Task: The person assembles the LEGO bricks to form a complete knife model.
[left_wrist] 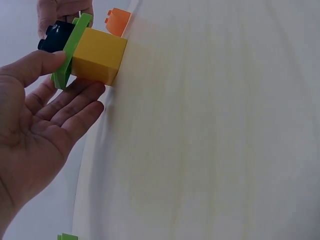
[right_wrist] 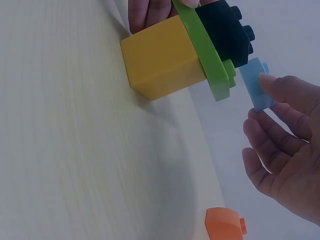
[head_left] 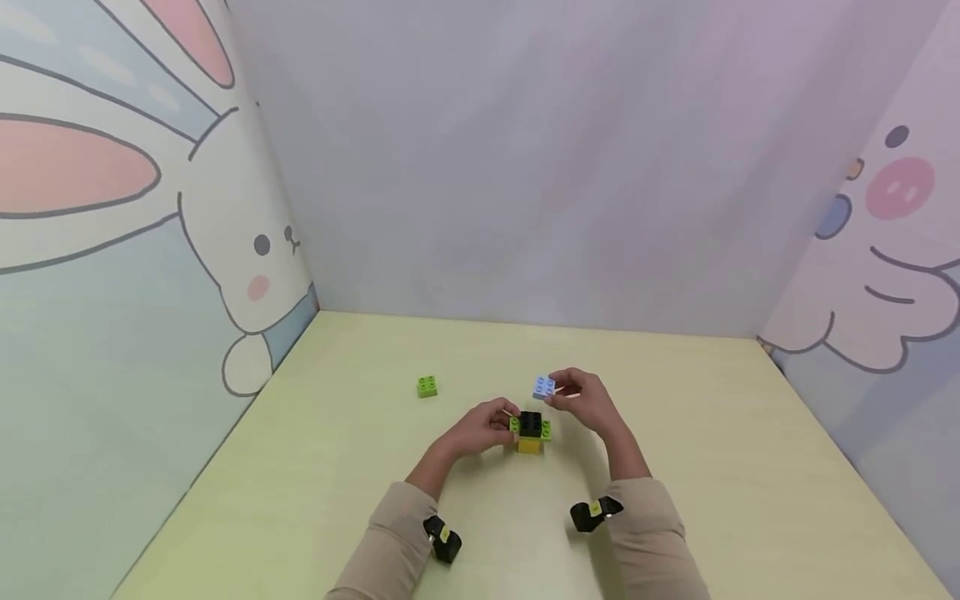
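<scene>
A small stack of toy building bricks stands on the table: a yellow block (right_wrist: 162, 57) at the bottom, a wider green plate (head_left: 546, 431) across it, and a black brick (head_left: 530, 423) on top. My left hand (head_left: 483, 427) pinches the left end of that plate, its thumb (left_wrist: 52, 61) against the plate's edge. Just behind and right of the stack, my right hand (head_left: 588, 402) holds a light blue brick (head_left: 543, 387) between thumb and fingers. In the right wrist view this blue brick (right_wrist: 256, 85) is near the black one, apart from the table.
A loose green brick (head_left: 427, 386) lies on the table, left of and beyond the stack. An orange brick (right_wrist: 223, 223) shows in both wrist views; in the head view I cannot make it out. Printed cloth walls (head_left: 525, 167) border the table's back and sides.
</scene>
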`<control>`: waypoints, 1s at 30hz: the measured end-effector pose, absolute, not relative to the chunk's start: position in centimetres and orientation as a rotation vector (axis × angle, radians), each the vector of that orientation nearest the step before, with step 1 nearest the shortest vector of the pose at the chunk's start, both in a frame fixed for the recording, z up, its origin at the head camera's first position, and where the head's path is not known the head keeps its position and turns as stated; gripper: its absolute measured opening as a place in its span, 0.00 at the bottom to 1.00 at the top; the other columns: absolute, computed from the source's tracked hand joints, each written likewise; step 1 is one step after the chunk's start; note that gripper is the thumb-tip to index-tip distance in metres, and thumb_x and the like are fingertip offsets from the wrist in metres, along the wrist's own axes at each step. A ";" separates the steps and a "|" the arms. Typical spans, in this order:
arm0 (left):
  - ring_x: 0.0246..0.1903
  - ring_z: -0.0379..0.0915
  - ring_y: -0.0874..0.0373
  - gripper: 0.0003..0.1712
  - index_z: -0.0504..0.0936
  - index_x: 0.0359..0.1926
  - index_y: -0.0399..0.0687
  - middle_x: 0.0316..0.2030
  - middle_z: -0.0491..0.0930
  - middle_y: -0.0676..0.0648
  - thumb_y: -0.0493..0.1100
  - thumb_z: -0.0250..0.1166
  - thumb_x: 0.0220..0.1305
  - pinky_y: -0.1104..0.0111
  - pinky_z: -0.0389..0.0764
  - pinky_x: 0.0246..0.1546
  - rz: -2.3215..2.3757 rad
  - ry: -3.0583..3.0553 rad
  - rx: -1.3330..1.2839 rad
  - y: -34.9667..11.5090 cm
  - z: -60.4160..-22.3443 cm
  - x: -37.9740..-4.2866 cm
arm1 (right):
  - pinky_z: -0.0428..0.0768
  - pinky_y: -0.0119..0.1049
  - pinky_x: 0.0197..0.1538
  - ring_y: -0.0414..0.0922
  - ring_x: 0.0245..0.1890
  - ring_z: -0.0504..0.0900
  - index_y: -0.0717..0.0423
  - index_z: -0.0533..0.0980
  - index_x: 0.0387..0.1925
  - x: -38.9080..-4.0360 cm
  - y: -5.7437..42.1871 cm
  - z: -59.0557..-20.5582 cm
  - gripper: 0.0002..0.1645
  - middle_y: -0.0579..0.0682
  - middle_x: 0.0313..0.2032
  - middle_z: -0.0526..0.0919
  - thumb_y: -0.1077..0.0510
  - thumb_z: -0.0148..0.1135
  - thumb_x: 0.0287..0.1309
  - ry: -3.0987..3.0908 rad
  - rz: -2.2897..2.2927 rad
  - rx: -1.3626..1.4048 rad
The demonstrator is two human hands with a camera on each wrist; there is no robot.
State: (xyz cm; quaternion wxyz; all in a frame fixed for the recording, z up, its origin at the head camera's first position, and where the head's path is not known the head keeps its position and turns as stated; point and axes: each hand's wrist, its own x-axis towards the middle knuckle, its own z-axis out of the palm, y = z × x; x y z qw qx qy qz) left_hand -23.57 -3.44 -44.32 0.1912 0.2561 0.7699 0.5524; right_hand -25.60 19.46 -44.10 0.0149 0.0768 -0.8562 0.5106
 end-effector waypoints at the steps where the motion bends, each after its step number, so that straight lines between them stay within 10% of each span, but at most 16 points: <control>1: 0.39 0.75 0.53 0.15 0.72 0.47 0.37 0.39 0.78 0.42 0.29 0.61 0.58 0.64 0.74 0.37 1.544 2.167 0.721 -3.4 -44.2 -23.6 | 0.77 0.40 0.40 0.50 0.40 0.77 0.62 0.76 0.48 -25.4 19.4 -44.0 0.20 0.54 0.40 0.79 0.64 0.67 0.51 -2.659 1.597 0.240; 30: 0.42 0.75 0.51 0.15 0.72 0.47 0.39 0.43 0.78 0.43 0.30 0.60 0.59 0.62 0.73 0.40 1.521 2.153 0.740 -3.5 -45.3 -24.5 | 0.76 0.38 0.40 0.54 0.40 0.76 0.68 0.74 0.49 -19.9 18.2 -40.5 0.19 0.60 0.41 0.78 0.69 0.64 0.53 -2.607 1.697 0.449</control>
